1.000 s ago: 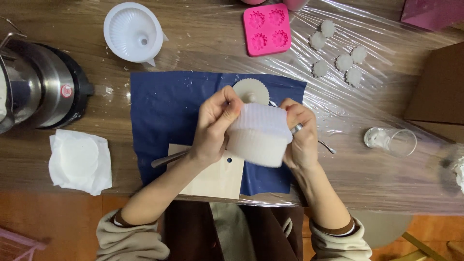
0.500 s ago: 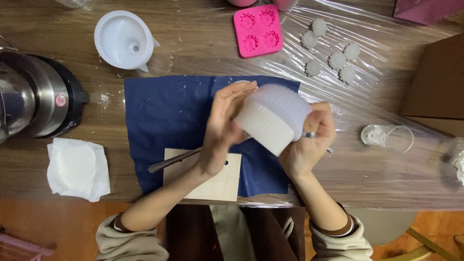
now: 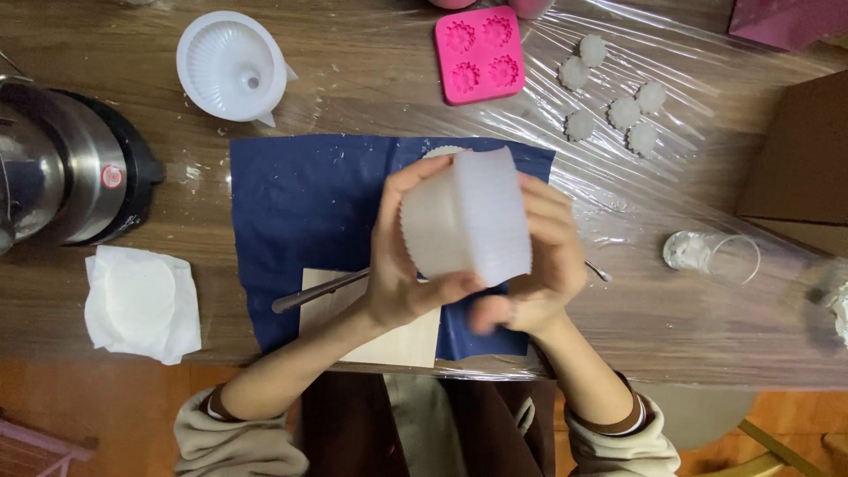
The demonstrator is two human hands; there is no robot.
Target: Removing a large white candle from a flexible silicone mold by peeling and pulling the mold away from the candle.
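Gripping the white fluted mould [image 3: 466, 216] from both sides, you have it lifted clear above the blue sheet [image 3: 305, 208], tilted on its side with the ridged rim turned toward your left. Your left hand [image 3: 397, 256] wraps that rim edge, thumb underneath and fingers curled over the top, pressed tight to the soft wall. Your right hand [image 3: 539, 256] cups the opposite side, fingers spread across the smooth base, thumb blurred below it. Under your hands a metal spoon [image 3: 318, 291] lies across a pale wooden board [image 3: 397, 340] at the near edge of the sheet. Up top sit a pink flower mould [image 3: 480, 55] and, beside it on the plastic film, six small white flower casts [image 3: 616, 95]. A white funnel-shaped mould [image 3: 232, 64] rests far left, a glass [image 3: 712, 256] lies on its side at right.
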